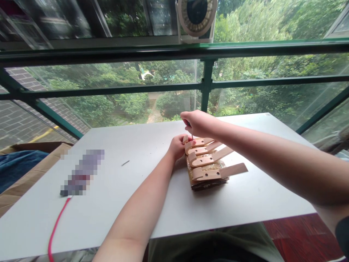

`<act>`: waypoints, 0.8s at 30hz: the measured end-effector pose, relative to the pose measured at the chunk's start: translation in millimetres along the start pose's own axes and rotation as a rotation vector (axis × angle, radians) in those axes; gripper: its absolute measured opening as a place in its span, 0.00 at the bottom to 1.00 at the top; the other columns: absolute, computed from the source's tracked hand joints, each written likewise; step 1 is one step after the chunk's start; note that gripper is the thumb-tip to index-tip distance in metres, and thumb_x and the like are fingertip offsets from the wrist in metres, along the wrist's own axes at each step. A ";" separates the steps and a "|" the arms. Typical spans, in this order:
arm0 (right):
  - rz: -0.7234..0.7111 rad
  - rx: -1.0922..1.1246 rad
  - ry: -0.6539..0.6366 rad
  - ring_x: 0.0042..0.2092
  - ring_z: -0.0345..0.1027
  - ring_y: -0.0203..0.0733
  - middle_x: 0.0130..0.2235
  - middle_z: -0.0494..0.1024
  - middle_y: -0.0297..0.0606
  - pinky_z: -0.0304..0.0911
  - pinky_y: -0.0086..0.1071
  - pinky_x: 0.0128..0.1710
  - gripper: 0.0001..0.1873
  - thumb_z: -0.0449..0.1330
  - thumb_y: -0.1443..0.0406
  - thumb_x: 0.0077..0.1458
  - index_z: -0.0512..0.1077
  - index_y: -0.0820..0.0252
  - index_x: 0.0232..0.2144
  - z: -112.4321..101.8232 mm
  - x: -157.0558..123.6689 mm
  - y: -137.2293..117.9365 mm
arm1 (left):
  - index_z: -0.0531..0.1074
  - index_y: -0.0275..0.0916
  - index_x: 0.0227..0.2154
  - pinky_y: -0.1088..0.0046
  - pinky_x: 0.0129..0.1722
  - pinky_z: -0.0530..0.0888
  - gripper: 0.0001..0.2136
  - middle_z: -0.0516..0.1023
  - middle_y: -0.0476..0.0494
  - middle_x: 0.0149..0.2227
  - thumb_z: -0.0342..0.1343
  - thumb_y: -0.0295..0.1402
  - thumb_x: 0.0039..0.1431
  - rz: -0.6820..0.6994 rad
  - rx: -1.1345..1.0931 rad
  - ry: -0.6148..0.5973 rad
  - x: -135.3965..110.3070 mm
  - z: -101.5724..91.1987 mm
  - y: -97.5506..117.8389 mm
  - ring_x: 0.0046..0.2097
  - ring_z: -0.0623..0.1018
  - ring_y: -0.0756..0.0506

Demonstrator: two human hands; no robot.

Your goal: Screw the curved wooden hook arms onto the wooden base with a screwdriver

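Observation:
A row of several pale wooden hooks, each with dark screws in its flat base, is fixed along a block wrapped in clear plastic and brown cardboard. My left hand closes its fingers on the curved end of the farthest wooden hook. Above that end, my right hand is wrapped round a screwdriver. Its thin metal shaft points down beside my left fingertips; most of the handle is hidden in the fist. Where the tip meets the wood cannot be made out.
A small dark metal rod lies on the white table. To the left are a pixelated object and a pink cable. A cardboard box stands beside the table. Behind is a dark green railing with a round fan-like device.

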State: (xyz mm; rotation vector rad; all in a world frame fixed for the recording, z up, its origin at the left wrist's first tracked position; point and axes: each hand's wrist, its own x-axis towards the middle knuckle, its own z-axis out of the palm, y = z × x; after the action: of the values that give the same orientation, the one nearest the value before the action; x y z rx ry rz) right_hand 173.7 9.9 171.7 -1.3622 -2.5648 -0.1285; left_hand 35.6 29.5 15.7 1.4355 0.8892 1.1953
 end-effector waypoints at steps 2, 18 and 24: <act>0.001 -0.001 -0.003 0.26 0.59 0.37 0.28 0.73 0.36 0.45 0.30 0.24 0.03 0.57 0.66 0.54 0.67 0.57 0.34 -0.2 0.0 -0.3 | 0.75 0.34 0.26 0.69 0.32 0.72 0.17 0.76 0.45 0.28 0.71 0.42 0.40 -0.003 -0.001 0.002 -0.4 0.4 0.8 0.30 0.73 0.48; 0.015 -0.005 -0.007 0.26 0.59 0.37 0.28 0.73 0.36 0.45 0.30 0.24 0.03 0.58 0.66 0.53 0.68 0.58 0.33 0.9 1.7 1.6 | 0.76 0.33 0.27 0.71 0.29 0.71 0.17 0.76 0.45 0.28 0.70 0.42 0.41 0.003 0.016 -0.026 -0.1 -0.8 3.8 0.29 0.72 0.50; 0.050 -0.023 0.004 0.29 0.64 0.39 0.30 0.75 0.38 0.47 0.31 0.26 0.05 0.58 0.65 0.54 0.69 0.58 0.35 2.0 2.3 1.2 | 0.76 0.33 0.28 0.71 0.30 0.70 0.17 0.75 0.46 0.28 0.69 0.43 0.41 0.016 0.028 -0.023 -0.8 0.5 5.6 0.29 0.72 0.49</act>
State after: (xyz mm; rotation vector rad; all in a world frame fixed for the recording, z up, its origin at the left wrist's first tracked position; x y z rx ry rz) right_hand 173.1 12.8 170.2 -1.4318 -2.5316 -0.1520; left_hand 35.5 27.4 21.0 1.4786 0.8825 1.1803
